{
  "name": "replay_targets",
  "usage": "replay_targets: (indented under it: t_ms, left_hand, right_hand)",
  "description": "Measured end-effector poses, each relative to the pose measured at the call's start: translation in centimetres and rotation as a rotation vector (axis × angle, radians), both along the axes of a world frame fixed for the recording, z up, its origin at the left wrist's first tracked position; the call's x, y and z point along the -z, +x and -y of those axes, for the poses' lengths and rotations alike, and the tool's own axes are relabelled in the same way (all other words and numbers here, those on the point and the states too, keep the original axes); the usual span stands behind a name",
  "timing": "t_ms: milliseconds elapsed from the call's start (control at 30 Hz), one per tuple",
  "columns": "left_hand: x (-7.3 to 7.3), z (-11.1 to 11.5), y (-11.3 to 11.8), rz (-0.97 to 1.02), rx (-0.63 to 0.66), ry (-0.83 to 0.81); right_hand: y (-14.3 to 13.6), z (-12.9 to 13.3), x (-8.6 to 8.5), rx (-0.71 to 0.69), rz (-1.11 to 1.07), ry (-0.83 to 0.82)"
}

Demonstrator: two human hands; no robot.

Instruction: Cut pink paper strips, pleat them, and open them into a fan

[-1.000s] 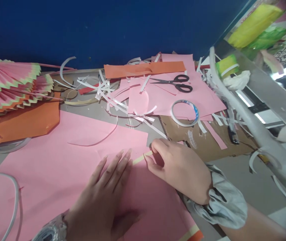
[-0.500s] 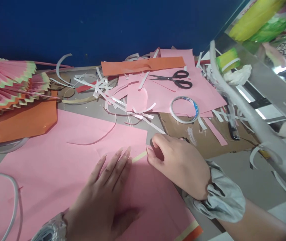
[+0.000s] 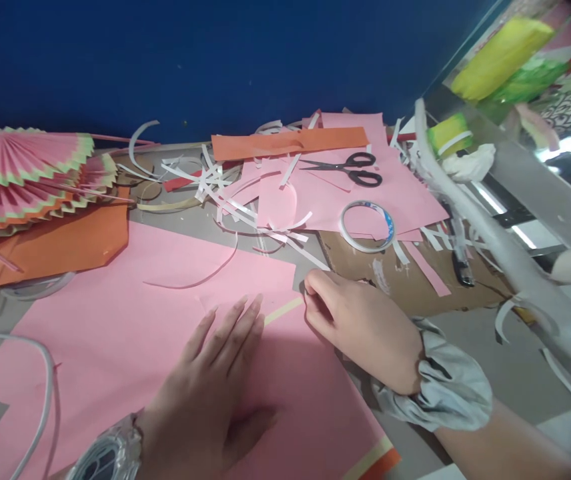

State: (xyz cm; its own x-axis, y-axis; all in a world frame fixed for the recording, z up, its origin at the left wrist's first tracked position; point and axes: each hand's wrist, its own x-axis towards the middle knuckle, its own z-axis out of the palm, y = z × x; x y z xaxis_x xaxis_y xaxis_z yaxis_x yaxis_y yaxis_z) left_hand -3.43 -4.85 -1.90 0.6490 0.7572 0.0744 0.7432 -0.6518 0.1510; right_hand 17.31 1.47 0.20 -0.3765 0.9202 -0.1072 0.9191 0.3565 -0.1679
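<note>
My left hand [image 3: 215, 380] lies flat on a sheet of pink paper [image 3: 290, 380], its fingers stretched out toward a narrow pale yellow strip [image 3: 283, 311] along the paper's upper edge. At the right end of that strip is my right hand [image 3: 355, 327], thumb and fingers curled together by the sheet's corner. Whatever may be between those fingertips is hidden. Under this sheet spreads another large pink paper [image 3: 115, 307]. A second pale strip with an orange edge [image 3: 380, 461] borders the sheet at the lower right.
Black-handled scissors [image 3: 353, 168] and a tape roll [image 3: 367, 227] rest on pink papers farther back. White paper strips [image 3: 215, 180] are scattered around. A box cutter [image 3: 460, 257] lies at the right. Pleated paper fans [image 3: 20, 157] sit at the left, and a white cord [image 3: 48, 380] curves at the lower left.
My right hand has shifted slightly right, and a little more of the pale strip shows beside it. My left hand stays pressed flat. The view has tilted slightly.
</note>
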Motion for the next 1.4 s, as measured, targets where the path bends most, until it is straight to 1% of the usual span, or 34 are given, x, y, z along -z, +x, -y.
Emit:
replay_targets:
  t_ms: [100,233,300,433,533,600,700,767,867,1000,1200,1400]
  left_hand:
    - [-0.4,0.1,0.0,0.096,-0.021,-0.003]
    - [-0.8,0.0,-0.5,0.301,-0.109,-0.107]
    - [-0.8,0.0,-0.7,0.363,-0.165,-0.134]
    - [-0.7,-0.1,-1.0,0.328,-0.267,-0.132]
    - [-0.9,-0.2,-1.2,0.319,-0.321,-0.192]
    - [-1.2,-0.4,-1.2,0.348,-0.318,-0.267]
    - [-1.7,-0.6,-1.1,0.389,-0.293,-0.38]
    - [-1.8,-0.6,-1.0,0.404,-0.287,-0.417]
    - [-1.8,-0.7,-1.0,0.403,-0.284,-0.426]
    - [-1.7,-0.8,-1.1,0.407,-0.296,-0.425]
    - [-1.7,-0.9,-1.2,0.449,-0.314,-0.42]
    - [-1.7,-0.8,-1.3,0.537,-0.333,-0.445]
  right_hand:
    - [0.0,0.1,0.0,-0.01,-0.116,-0.004]
    - [-0.3,0.2,0.0,-0.182,-0.229,-0.032]
    - [-0.4,0.2,0.0,-0.22,-0.265,-0.053]
    - [-0.5,0.3,-0.5,-0.196,-0.353,-0.161]
    - [-0.6,0.5,-1.1,-0.171,-0.43,-0.276]
    - [-0.8,0.5,-1.5,-0.181,-0.477,-0.31]
    - [-1.3,0.6,-1.5,-0.242,-0.512,-0.317]
    - [-1.7,0.5,-1.3,-0.29,-0.509,-0.315]
    - [-1.9,0.4,-0.9,-0.328,-0.48,-0.316]
    - [-1.6,0.2,-1.1,-0.282,-0.439,-0.289]
    - [-0.3,-0.3,-1.5,-0.18,-0.429,-0.193]
    - [0.7,-0.4,-1.5,-0.006,-0.52,-0.154]
